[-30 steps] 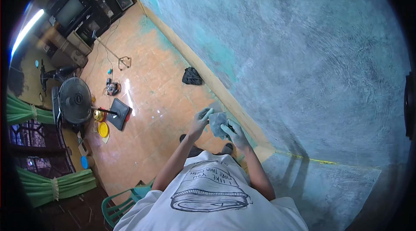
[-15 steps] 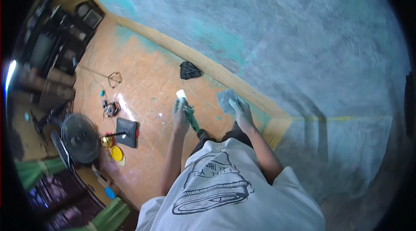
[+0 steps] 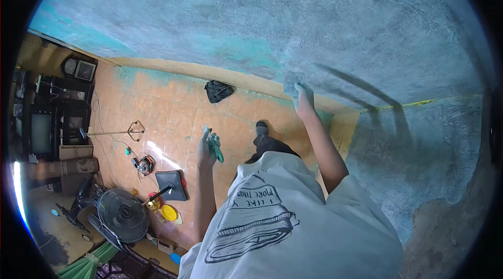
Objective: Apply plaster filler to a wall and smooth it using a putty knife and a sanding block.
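Note:
My left hand (image 3: pixel 206 148) is closed on a long green tool (image 3: pixel 216 153), low over the tiled floor; the tool's exact kind is unclear. My right hand (image 3: pixel 305 98) grips a flat grey square pad (image 3: pixel 293 79), held up against or just in front of the mottled blue-grey wall (image 3: pixel 262 12); contact is hard to tell. Turquoise patches show through the grey coat on the wall. Below my hands are my dark-shod foot (image 3: pixel 262 128) and my white printed shirt.
Orange tiles (image 3: pixel 230 106) carry turquoise stains along the baseboard (image 3: pixel 173 65). A dark crumpled bag (image 3: pixel 217 91) lies beside it. Leftward stand a standing fan (image 3: pixel 120 216), black cabinets with a screen (image 3: pixel 42 129), a four-footed cane (image 3: pixel 112 133), a cabled machine (image 3: pixel 144 165) and a yellow lid (image 3: pixel 168 212).
My hands have moved apart: the right carried the pad up and right toward the wall, the left went left with the green tool. My view has turned toward the wall.

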### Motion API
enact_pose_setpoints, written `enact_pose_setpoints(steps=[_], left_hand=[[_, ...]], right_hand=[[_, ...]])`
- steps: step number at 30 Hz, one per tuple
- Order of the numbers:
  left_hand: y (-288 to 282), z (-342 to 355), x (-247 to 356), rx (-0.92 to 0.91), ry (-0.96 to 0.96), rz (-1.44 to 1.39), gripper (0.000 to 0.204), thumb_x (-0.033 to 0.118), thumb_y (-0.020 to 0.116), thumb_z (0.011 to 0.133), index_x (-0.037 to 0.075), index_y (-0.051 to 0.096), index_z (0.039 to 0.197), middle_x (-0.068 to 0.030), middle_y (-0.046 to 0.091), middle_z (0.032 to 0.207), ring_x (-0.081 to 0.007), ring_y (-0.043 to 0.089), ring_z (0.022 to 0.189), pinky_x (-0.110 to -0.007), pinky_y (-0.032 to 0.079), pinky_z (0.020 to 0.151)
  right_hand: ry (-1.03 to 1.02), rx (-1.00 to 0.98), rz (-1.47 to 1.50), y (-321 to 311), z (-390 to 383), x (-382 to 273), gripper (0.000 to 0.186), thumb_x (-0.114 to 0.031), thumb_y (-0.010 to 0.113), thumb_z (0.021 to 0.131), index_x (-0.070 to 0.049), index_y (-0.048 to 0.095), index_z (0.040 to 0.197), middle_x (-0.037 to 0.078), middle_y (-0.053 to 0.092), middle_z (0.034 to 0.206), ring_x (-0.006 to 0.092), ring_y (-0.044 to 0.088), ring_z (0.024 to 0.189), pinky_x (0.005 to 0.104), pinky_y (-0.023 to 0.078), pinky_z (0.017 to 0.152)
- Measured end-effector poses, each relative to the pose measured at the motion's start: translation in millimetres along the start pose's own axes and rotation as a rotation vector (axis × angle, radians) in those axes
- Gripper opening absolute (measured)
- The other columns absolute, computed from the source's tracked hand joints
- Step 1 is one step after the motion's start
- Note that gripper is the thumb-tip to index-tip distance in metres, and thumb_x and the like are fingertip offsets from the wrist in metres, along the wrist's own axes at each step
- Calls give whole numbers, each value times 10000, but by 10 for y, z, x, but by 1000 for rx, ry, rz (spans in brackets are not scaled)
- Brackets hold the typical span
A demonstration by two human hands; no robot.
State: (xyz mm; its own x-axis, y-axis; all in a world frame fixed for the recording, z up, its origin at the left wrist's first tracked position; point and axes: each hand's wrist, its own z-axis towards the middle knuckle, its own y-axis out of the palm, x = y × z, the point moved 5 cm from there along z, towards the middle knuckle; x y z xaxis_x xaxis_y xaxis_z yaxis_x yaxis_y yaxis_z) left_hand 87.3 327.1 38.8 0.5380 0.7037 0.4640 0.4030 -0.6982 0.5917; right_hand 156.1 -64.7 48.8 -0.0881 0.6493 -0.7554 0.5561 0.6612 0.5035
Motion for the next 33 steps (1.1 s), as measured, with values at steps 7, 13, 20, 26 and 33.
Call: enact_pose_setpoints(steps=[7,13,20,26,33], left_hand=[[88,512,427,-10,-36,12,246,227,602,952,63,479,1088,-64,566,792,-135,589,680,-218,507,559],[203,721,622,8,-32,-47,241,231,604,950,67,478,1073,-76,575,794,-138,586,651,-219,503,558],[426,1061,713,-68,-175,102,245,163,597,941,31,507,1126,-50,578,837,-113,580,679,-214,494,583],[250,1206,1017,-129,-95,155,160,129,599,932,34,539,1046,-29,578,829,-107,581,691,-201,489,589],[254,1246,944,-66,-69,339,183,159,596,943,73,505,1076,-48,584,863,-101,564,644,-201,469,525]], right_hand=[[107,-63,369,174,1522,131,268,62,414,854,60,556,1082,142,605,1047,256,612,967,368,551,854],[82,10,640,961,1552,-612,298,133,431,788,115,555,1058,222,568,1105,380,566,1058,542,534,922],[150,223,622,462,1724,-215,399,154,329,794,184,497,1154,337,483,1286,488,469,1214,585,425,1049],[237,-100,669,881,1339,-805,491,179,327,775,247,366,1260,383,410,1341,516,398,1276,555,402,1086],[314,281,712,541,1524,-323,576,176,345,756,234,309,1328,360,309,1440,496,323,1335,517,364,1119]])
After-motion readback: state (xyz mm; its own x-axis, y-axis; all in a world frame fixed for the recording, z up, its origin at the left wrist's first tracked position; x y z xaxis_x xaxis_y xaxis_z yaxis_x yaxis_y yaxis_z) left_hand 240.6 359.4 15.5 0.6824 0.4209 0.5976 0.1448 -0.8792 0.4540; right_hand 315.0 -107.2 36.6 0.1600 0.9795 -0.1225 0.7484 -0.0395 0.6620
